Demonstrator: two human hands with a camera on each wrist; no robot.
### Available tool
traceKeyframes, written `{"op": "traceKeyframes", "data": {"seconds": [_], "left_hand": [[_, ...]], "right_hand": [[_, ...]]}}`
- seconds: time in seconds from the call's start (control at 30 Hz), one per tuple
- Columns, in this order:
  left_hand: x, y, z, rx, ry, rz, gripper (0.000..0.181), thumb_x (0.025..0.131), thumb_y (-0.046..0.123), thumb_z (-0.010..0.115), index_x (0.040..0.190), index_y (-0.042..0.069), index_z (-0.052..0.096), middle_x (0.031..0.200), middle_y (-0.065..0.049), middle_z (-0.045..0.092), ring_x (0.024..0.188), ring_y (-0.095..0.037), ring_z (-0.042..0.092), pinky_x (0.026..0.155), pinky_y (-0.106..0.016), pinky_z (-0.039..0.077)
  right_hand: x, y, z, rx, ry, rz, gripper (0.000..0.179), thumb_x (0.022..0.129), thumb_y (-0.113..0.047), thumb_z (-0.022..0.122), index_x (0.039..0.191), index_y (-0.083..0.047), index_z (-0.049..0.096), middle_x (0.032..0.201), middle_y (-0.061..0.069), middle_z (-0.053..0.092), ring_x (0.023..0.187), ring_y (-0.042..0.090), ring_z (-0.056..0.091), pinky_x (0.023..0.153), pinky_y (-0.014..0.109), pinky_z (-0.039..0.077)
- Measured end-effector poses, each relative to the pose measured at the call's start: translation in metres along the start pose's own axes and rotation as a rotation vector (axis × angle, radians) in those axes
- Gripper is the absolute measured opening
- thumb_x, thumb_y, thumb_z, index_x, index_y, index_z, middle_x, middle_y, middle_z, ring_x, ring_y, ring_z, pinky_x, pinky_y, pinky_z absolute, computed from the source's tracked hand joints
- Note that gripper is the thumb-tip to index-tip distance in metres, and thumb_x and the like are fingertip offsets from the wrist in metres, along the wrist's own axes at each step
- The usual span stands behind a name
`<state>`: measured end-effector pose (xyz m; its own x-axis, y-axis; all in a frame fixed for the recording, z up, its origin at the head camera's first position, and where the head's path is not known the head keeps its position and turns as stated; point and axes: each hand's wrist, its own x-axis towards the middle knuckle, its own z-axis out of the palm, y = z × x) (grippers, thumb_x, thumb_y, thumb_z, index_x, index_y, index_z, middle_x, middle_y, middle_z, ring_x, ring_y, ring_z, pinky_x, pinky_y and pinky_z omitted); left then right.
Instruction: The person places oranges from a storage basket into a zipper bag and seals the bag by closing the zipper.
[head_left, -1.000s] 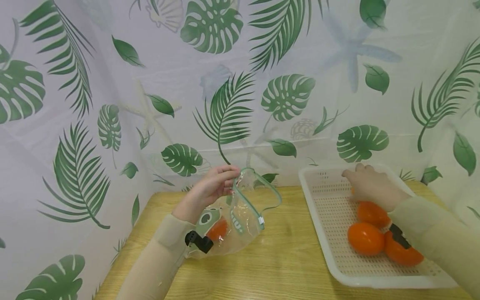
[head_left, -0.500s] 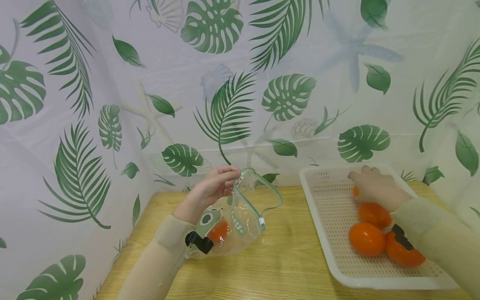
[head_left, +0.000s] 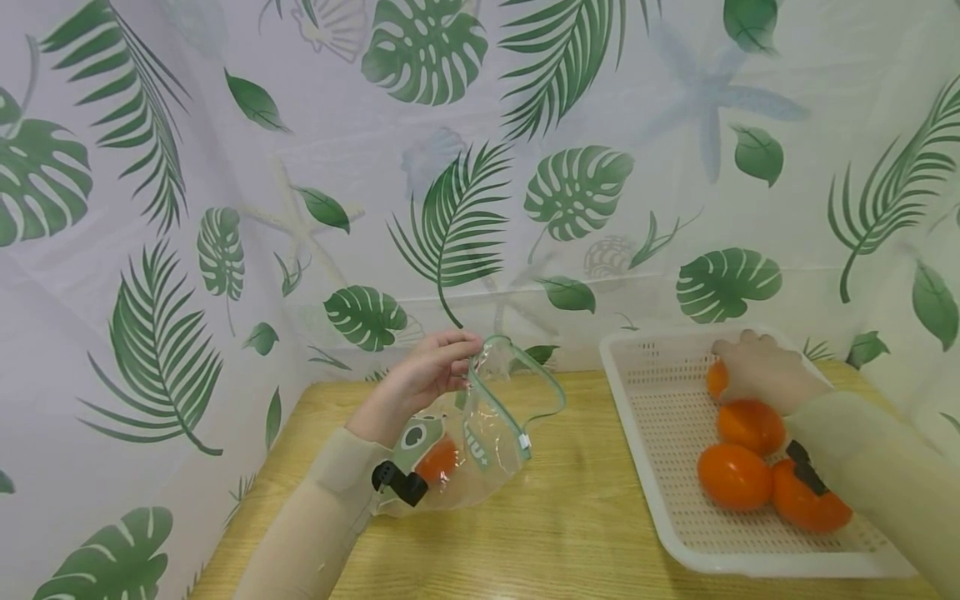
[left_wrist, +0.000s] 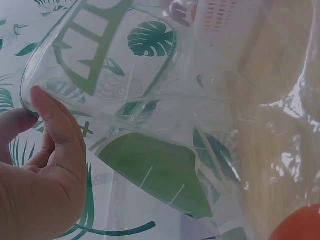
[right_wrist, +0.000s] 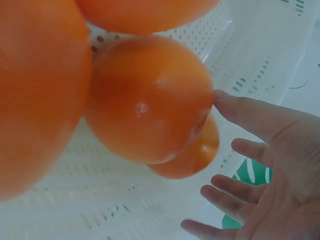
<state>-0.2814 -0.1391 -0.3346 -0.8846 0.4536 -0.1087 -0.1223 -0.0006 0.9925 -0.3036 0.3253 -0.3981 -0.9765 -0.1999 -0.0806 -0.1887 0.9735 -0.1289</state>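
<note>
A clear plastic zip bag [head_left: 476, 479] with a green rim and printed cartoon eyes stands on the table, its mouth agape toward the right. My left hand [head_left: 423, 379] pinches the bag's upper rim between thumb and fingers. Inside the bag lies one orange-red round fruit [head_left: 437, 461]. Over the far end of a white basket, my right hand [head_left: 772, 371] has its fingers spread and holds nothing. In the right wrist view, the thumb tip meets the edge of a smooth orange fruit [right_wrist: 150, 100], with a smaller-looking fruit [right_wrist: 192, 155] partly hidden behind it.
The white perforated plastic basket [head_left: 637, 467] stands on the right of the wooden table [head_left: 570, 533]. Several orange fruits, including a near one [head_left: 735, 477], sit along its right half. A leaf-patterned sheet [head_left: 480, 167] rises behind the table.
My right hand has shifted slightly right within the basket, so more of the farthest fruit shows. My left hand and the bag have stayed in place.
</note>
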Motion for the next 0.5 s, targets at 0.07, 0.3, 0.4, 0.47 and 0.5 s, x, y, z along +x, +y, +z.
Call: {"op": "traceKeyframes", "data": {"seconds": [0.07,0.3,0.4,0.47,0.5], "left_hand": [[-0.0003,0.0003,0.0001,0.005,0.001,0.000,0.029,0.111,0.009,0.051,0.092,0.020,0.070,0.077,0.009,0.068,0.061,-0.003,0.061,0.060,-0.017,0.054],[-0.0024,0.0012,0.0003,0.012,-0.004,0.002,0.030,0.111,0.009,0.051,0.090,0.021,0.069,0.075,0.010,0.066,0.060,-0.003,0.058,0.059,-0.017,0.054],[-0.0040,0.0021,0.0007,0.012,-0.006,0.002,0.031,0.111,0.009,0.051,0.090,0.022,0.070,0.075,0.010,0.066,0.060,-0.003,0.058,0.059,-0.017,0.054],[-0.0050,0.0025,0.0011,0.012,-0.007,0.001,0.031,0.111,0.009,0.051,0.090,0.022,0.070,0.076,0.010,0.066,0.060,-0.003,0.059,0.059,-0.017,0.054],[-0.0055,0.0027,0.0012,0.012,-0.007,0.001,0.031,0.111,0.010,0.051,0.090,0.022,0.070,0.076,0.010,0.066,0.060,-0.003,0.059,0.059,-0.017,0.054]], "right_hand": [[-0.0002,0.0020,0.0001,0.001,-0.003,-0.002,0.069,0.075,-0.021,0.092,0.129,0.007,0.060,0.110,0.031,0.057,0.098,0.049,0.055,0.073,0.057,0.055],[-0.0006,0.0013,-0.0021,0.022,-0.015,0.001,0.065,0.078,-0.020,0.090,0.128,0.008,0.060,0.107,0.030,0.058,0.096,0.047,0.054,0.079,0.060,0.053],[0.0005,0.0005,-0.0015,0.026,-0.021,0.007,0.064,0.079,-0.020,0.089,0.128,0.009,0.059,0.106,0.029,0.058,0.095,0.047,0.054,0.082,0.060,0.052],[0.0019,0.0006,-0.0002,0.024,-0.025,0.005,0.063,0.080,-0.019,0.089,0.127,0.009,0.059,0.105,0.029,0.058,0.093,0.046,0.054,0.081,0.058,0.052],[0.0027,0.0009,0.0010,0.023,-0.026,0.004,0.062,0.080,-0.019,0.089,0.127,0.009,0.059,0.104,0.029,0.058,0.093,0.045,0.054,0.081,0.058,0.052]]}}
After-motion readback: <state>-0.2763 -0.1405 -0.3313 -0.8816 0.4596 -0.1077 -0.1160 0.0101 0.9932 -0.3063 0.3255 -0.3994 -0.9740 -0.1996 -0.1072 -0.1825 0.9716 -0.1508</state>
